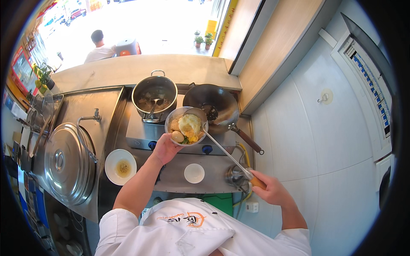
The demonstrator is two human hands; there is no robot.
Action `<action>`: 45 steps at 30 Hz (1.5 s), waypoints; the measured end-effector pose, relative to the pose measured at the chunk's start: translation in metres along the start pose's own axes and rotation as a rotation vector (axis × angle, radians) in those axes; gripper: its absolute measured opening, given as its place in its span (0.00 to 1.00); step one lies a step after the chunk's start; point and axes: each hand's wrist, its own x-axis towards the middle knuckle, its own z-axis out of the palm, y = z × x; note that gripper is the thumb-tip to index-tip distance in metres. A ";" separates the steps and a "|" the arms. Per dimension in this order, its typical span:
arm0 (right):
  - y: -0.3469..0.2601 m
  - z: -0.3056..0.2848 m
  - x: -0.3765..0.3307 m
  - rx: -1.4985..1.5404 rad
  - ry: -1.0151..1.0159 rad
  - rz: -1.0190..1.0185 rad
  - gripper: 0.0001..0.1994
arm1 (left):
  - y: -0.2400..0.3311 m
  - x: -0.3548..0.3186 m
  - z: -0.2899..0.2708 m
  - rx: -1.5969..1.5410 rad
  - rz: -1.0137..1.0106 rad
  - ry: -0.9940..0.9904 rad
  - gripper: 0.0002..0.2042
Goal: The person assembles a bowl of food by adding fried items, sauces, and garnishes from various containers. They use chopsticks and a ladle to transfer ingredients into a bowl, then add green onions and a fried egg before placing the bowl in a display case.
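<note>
My left hand holds a metal bowl by its near rim, above the stove front. The bowl is filled with food: a fried egg on top, round pale balls and yellow and green pieces. My right hand grips the wooden end of a long metal ladle. The ladle's cup rests at the bowl's far right rim, over the food. Just behind the bowl sits a dark wok with a wooden-tipped handle pointing toward me.
A steel pot of broth with a ladle stands on the left burner. On the steel counter lie a white plate with sauce, a small white bowl and a large domed lid. A tap rises nearby. A person sits outside.
</note>
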 end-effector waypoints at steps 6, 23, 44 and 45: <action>0.001 0.006 0.010 -0.082 0.120 0.008 0.28 | -0.004 -0.003 -0.002 -0.011 -0.027 -0.058 0.29; 0.153 0.102 0.229 1.180 -0.013 0.314 0.16 | -0.017 -0.169 -0.006 -0.110 0.180 0.124 0.37; -0.095 0.265 0.092 0.543 -0.319 -0.339 0.21 | -0.065 -0.469 -0.051 -0.234 0.631 0.224 0.39; -0.095 0.311 0.082 0.666 -0.559 -0.357 0.22 | -0.068 -0.493 -0.061 -0.267 0.672 0.178 0.40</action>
